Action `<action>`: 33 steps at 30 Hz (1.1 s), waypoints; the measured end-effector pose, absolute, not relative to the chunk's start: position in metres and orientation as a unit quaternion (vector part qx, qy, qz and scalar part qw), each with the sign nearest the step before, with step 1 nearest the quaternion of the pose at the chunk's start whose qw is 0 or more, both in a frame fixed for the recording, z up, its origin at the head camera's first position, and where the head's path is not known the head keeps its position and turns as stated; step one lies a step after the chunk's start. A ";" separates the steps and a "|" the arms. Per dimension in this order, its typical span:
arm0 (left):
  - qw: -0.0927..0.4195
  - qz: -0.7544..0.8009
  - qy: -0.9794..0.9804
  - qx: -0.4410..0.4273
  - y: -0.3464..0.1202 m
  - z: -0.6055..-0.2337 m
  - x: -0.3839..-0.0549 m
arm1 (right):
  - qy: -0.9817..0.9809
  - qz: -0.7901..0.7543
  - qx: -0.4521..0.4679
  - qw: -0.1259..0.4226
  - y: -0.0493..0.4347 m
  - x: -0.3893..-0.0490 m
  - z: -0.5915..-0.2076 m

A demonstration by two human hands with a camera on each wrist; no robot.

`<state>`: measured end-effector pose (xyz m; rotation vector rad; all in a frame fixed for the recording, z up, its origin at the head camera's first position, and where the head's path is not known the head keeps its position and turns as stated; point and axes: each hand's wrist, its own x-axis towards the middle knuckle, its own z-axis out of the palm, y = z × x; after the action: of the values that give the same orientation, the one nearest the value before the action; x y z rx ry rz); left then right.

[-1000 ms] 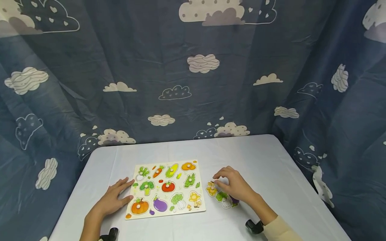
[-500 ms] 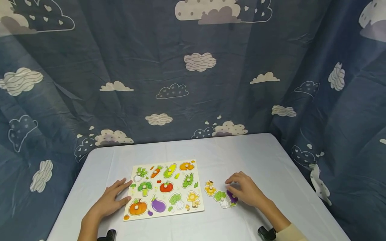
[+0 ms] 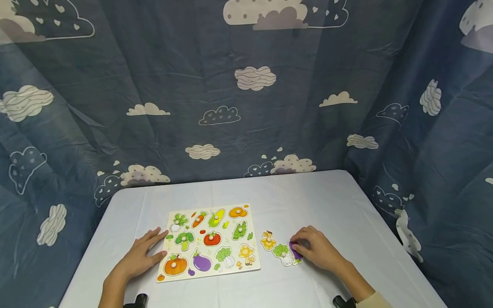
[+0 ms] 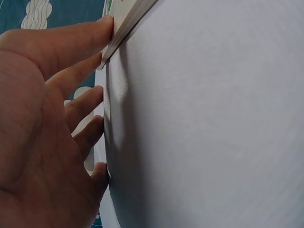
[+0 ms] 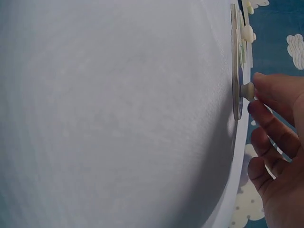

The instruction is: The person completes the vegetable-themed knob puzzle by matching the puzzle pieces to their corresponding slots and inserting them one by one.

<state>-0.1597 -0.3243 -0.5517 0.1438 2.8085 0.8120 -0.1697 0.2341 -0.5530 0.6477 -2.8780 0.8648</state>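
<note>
A vegetable peg puzzle board (image 3: 192, 273) lies on the white table. My left hand (image 3: 140, 256) is at its left edge with fingers spread; in the left wrist view the thumb and index fingertip touch the board's edge (image 4: 130, 21). To the board's right, three loose pieces lie in a row: a mushroom piece (image 3: 268, 241), a bok choy piece (image 3: 282, 254) and an eggplant piece (image 3: 294, 251). My right hand (image 3: 317, 250) is over the eggplant piece, thumb and index finger pinching its small knob (image 5: 247, 91) in the right wrist view. The other right fingers are loosely bent.
Knobbed pieces such as the tomato (image 3: 212, 239), pumpkin (image 3: 175, 265) and broccoli (image 3: 185, 240) sit in the board. The printed eggplant (image 3: 202, 262), bok choy and mushroom shapes show no knobs. A dark blue cloud-patterned curtain (image 3: 173, 85) stands around the table (image 3: 316, 201).
My right hand has moved right from above the mushroom piece, then lowered onto the eggplant piece and taken its knob. The left hand has stayed at the board's edge.
</note>
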 end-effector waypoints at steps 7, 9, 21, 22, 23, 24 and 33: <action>0.114 0.279 0.952 0.045 -0.324 -0.551 -0.159 | -0.934 0.280 0.220 0.015 0.237 -0.167 -0.554; 0.113 0.280 0.952 0.046 -0.324 -0.551 -0.158 | -0.933 0.283 0.222 0.012 0.238 -0.165 -0.553; 0.105 0.280 0.953 0.049 -0.322 -0.550 -0.157 | -0.938 0.262 0.225 -0.022 0.247 -0.158 -0.548; 0.104 0.281 0.953 0.049 -0.322 -0.549 -0.157 | -0.938 0.263 0.225 -0.021 0.247 -0.158 -0.549; 0.105 0.282 0.952 0.048 -0.323 -0.549 -0.158 | -0.938 0.265 0.223 -0.022 0.247 -0.158 -0.549; 0.105 0.284 0.952 0.047 -0.323 -0.549 -0.158 | -0.938 0.267 0.221 -0.021 0.247 -0.157 -0.550; 0.107 0.287 0.951 0.048 -0.324 -0.549 -0.158 | -0.943 0.257 0.210 -0.019 0.251 -0.156 -0.544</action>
<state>-0.1579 -0.3236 -0.5495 0.1404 2.8003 0.8443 -0.1564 0.2510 -0.5439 0.6687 -2.9980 0.8181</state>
